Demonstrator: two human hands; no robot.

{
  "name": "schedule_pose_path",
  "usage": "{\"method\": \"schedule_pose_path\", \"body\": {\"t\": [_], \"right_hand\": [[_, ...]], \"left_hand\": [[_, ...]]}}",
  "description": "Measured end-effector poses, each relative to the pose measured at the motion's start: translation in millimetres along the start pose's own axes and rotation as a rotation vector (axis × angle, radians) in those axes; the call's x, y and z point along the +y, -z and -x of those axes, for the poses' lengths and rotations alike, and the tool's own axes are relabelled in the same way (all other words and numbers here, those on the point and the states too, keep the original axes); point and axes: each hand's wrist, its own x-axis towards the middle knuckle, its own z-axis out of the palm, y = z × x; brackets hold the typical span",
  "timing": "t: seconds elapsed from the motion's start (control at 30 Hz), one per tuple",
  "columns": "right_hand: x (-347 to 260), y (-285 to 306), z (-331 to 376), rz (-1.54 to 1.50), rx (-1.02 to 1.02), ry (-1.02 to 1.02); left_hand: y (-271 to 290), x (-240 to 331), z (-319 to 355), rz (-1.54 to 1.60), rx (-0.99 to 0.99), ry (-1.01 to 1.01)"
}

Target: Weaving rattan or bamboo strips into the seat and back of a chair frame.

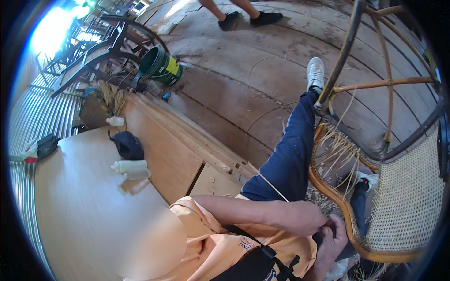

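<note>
My left hand (303,218) is closed, and a thin cane strand (269,181) runs up and away from it past my thigh. Its fingertips meet those of my right hand (335,238), whose fingers are curled in a pinch; whatever lies between them is hidden. Just right of both hands is the curved frame of a rattan chair (349,215), tipped over beside my legs. Loose cane strands (340,149) hang from one part of the frame, while a woven cane panel (407,192) fills another.
A wooden bench top (89,187) at left carries a dark cap (127,145) and pale squeeze bottles (130,166). Beyond stand a green bucket (157,65) and a dark wooden chair (110,51). Another person's shoes (265,18) are on the plank floor (234,70), which has scattered strands.
</note>
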Motion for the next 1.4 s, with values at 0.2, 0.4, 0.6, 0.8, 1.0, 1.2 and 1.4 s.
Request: {"method": "schedule_pose_path", "body": {"t": [0.2,0.4,0.6,0.8,1.0,1.2,1.4], "right_hand": [[-16.1,-7.9,-10.7,0.189,0.28,0.089],[23.2,76.0,27.3,0.411,0.329,0.192],[37.9,257.5,199.7,0.744,1.63,-0.449],[90.4,270.1,254.6,0.614,1.844,0.032],[196.7,124.4,235.7,0.052,1.534,-0.489],[224.9,61.0,182.4,0.602,1.14,-0.88],[221.3,76.6,171.8,0.675,1.013,-1.045]], "left_hand": [[-10.6,-0.6,-48.7,-0.078,-0.033,0.084],[9.8,-8.4,-45.2,0.129,-0.344,0.17],[22.5,-75.3,-35.5,-0.079,-0.159,0.418],[-8.8,-60.8,-67.7,0.419,0.096,0.592],[-59.9,-0.4,-97.5,0.55,-0.021,0.508],[-82.0,24.1,-106.2,0.28,-0.185,0.317],[-78.2,28.8,-102.4,0.258,-0.241,0.374]]}}
